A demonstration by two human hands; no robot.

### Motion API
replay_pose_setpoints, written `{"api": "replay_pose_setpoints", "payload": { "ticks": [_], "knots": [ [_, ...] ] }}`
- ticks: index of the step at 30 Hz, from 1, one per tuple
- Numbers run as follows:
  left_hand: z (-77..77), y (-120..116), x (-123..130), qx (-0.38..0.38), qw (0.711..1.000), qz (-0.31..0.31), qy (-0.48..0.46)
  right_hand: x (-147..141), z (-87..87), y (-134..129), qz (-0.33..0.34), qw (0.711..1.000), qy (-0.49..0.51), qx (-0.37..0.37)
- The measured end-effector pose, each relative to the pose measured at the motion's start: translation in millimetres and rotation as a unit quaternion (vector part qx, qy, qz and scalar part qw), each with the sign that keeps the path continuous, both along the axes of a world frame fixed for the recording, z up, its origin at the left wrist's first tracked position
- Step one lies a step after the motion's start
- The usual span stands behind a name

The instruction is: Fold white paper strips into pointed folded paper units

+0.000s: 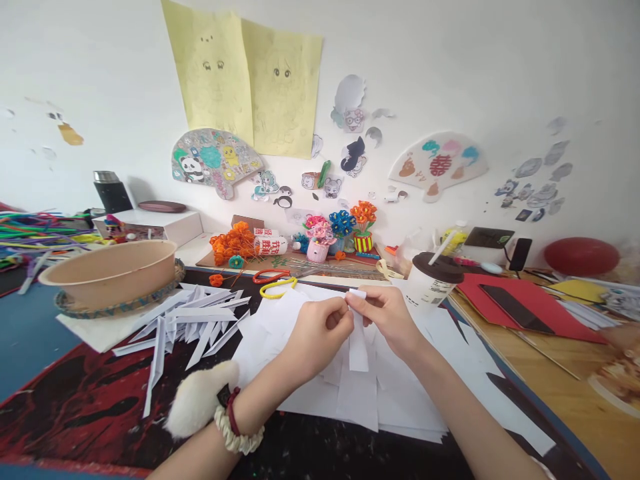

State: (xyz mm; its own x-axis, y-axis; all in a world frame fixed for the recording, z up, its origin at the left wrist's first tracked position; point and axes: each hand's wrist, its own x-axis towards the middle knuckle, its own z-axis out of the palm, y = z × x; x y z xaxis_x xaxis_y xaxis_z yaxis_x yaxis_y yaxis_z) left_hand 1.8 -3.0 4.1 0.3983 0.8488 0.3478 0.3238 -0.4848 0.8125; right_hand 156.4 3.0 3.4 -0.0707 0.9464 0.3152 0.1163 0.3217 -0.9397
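Both hands meet at a narrow white paper strip (359, 350) whose long end hangs downward. My right hand (387, 313) pinches the strip's top end between thumb and fingers. Close beside it, my left hand (320, 333) has its fingertips curled together on the strip's edge. Under both hands spread loose white paper sheets (405, 403). To the left lies a pile of folded paper strips (200, 320). Yellow-handled scissors (278, 288) and red-handled scissors (270, 275) rest just beyond the paper.
A beige basin (107, 273) stands at left on a woven ring. A lidded cup with a straw (433, 280) is right of the hands. Pipe-cleaner flowers (320, 230) line the back. A dark phone (515, 308) lies on red card (545, 303). A fluffy white object (200, 400) is by my left wrist.
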Motion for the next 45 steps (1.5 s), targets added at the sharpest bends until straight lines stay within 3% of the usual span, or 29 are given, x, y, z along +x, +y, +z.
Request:
{"api": "replay_pose_setpoints", "payload": {
  "ticks": [8,32,45],
  "knots": [
    [1.5,1.9,0.1,-0.006,1.0,0.003,-0.01,-0.5,-2.7,2.0,-0.026,1.0,-0.016,0.004],
    [6.2,-3.0,0.0,-0.104,0.994,-0.023,-0.019,2.4,7.0,0.0,0.045,0.997,-0.006,-0.06],
    [7.2,3.2,-6.4,-0.089,0.995,0.033,-0.006,5.1,0.7,7.5,0.051,0.995,-0.007,-0.082]
  ]
}}
